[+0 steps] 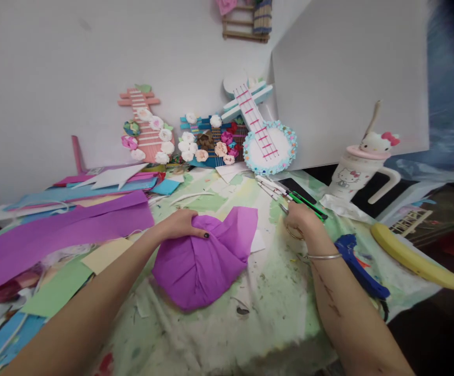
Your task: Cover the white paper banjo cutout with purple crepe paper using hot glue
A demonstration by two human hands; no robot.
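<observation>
At the near edge, a paint-stained cloth (266, 318) covers the table. At the near left lies a green paper sheet (57, 287), with a cream sheet (107, 255) just beyond it.

Near the middle of the cloth sits a rounded purple paper bundle (201, 266), its surface gathered in folds and a flap sticking up at its far right. The left hand (186, 224) pinches its far left edge: the thumb presses on the near face, while the other fingers are mostly hidden, so their exact hold cannot be told. Left of this arm, a long purple strip (66, 237) lies across other papers.

At the right, a blue glue gun (362, 269) lies on the cloth, with a yellow banana (415, 256) to its right. The right hand (300, 219), well apart from the bundle, is curled closed around what look like scissors (284, 208); a metal tip and a finger loop show.

Just beyond the right hand lie a green-and-black tool (307, 205) and some white sticks (268, 188). Farther right stands a white cup (352, 175) with a handle and a cat figure on its lid.

Along the far wall (74, 68), a pink instrument model (148, 125) stands at the left and a white instrument model (268, 149), ringed with small blue flowers, leans at the right.
</observation>
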